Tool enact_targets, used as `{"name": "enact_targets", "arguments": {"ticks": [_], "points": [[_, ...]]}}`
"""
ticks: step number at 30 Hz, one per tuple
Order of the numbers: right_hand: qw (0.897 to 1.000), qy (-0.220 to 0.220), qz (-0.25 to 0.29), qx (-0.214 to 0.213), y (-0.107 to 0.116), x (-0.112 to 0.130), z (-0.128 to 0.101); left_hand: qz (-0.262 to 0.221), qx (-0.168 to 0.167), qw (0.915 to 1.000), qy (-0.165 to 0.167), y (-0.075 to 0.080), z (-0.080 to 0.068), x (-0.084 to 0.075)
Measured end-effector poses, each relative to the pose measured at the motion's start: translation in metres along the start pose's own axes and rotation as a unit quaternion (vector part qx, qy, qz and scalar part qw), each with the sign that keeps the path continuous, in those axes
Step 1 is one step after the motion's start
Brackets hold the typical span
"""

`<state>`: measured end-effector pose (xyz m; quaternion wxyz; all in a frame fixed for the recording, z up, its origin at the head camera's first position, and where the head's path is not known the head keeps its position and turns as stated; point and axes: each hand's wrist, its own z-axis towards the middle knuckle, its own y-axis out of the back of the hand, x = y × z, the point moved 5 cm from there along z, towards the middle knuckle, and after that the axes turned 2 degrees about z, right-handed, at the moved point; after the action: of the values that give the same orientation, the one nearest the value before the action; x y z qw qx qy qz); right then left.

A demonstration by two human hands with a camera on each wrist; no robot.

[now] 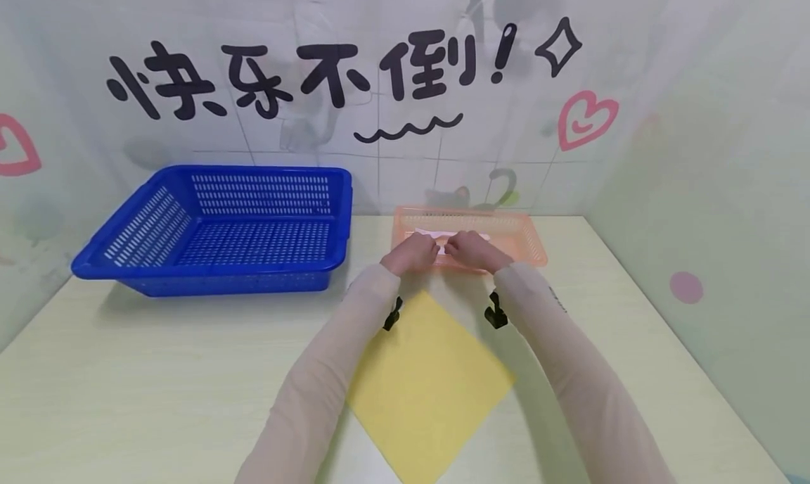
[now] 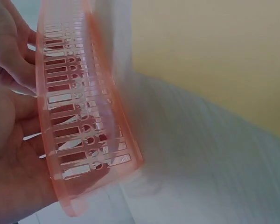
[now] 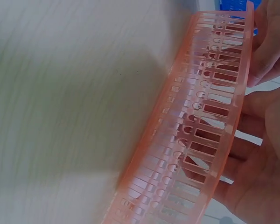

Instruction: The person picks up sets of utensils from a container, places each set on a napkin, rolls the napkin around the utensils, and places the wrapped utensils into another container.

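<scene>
We see both hands reaching into the small pink basket [image 1: 525, 239] at the far middle of the desk [image 1: 158, 371], the left hand [image 1: 413, 252] and the right hand [image 1: 471, 248] side by side over its near wall, fingers curled inside; whether they pinch something there we cannot tell. The basket looks to us light, thin and slightly flexible plastic, its slotted wall [image 2: 79, 116] likely best gripped at the rim. The wrist views show that slotted wall close up with fingers [image 3: 266, 154] behind it; only the head view shows the yellow sheet [image 1: 430, 385] and the blue basket [image 1: 221, 227].
</scene>
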<state>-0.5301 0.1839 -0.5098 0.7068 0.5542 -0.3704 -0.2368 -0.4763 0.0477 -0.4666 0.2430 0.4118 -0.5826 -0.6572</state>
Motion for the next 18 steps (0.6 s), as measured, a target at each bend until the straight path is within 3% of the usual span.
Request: {"name": "enact_targets", "arguments": {"ticks": [2, 3, 5, 6, 7, 9, 10, 13, 14, 18], "points": [[1.0, 0.005, -0.002, 0.015, -0.015, -0.017, 0.005, -0.012, 0.019, 0.9997, 0.008, 0.013, -0.013, -0.011], [1.0, 0.004, -0.002, 0.019, -0.015, -0.016, 0.005, -0.018, 0.011, 0.9998, -0.001, 0.019, -0.019, -0.015], [1.0, -0.003, -0.001, 0.026, -0.005, 0.0, -0.001, -0.025, 0.026, 0.9993, 0.013, 0.028, -0.028, -0.02], [0.999, -0.013, 0.002, 0.035, 0.001, 0.008, -0.005, -0.03, 0.025, 0.9991, 0.014, 0.023, -0.021, -0.014], [0.999, -0.025, 0.009, 0.042, 0.02, 0.033, -0.017, -0.033, 0.025, 0.999, 0.015, 0.024, -0.022, -0.014], [0.995, -0.064, 0.019, 0.072, 0.041, 0.061, -0.03, -0.02, 0.02, 0.9995, 0.015, 0.02, -0.017, -0.01], [0.995, -0.064, 0.028, 0.071, 0.049, 0.07, -0.035, -0.015, 0.029, 0.9991, 0.027, 0.017, -0.015, -0.008], [0.99, -0.089, 0.045, 0.097, 0.068, 0.095, -0.047, 0.0, 0.018, 0.9997, 0.017, 0.011, -0.009, -0.004], [0.989, -0.098, 0.049, 0.1, 0.065, 0.09, -0.044, 0.001, 0.022, 0.9996, 0.02, 0.009, -0.009, -0.004], [0.981, -0.142, 0.055, 0.12, 0.096, 0.137, -0.06, 0.009, 0.008, 0.9999, 0.009, 0.009, -0.01, -0.005]]}}
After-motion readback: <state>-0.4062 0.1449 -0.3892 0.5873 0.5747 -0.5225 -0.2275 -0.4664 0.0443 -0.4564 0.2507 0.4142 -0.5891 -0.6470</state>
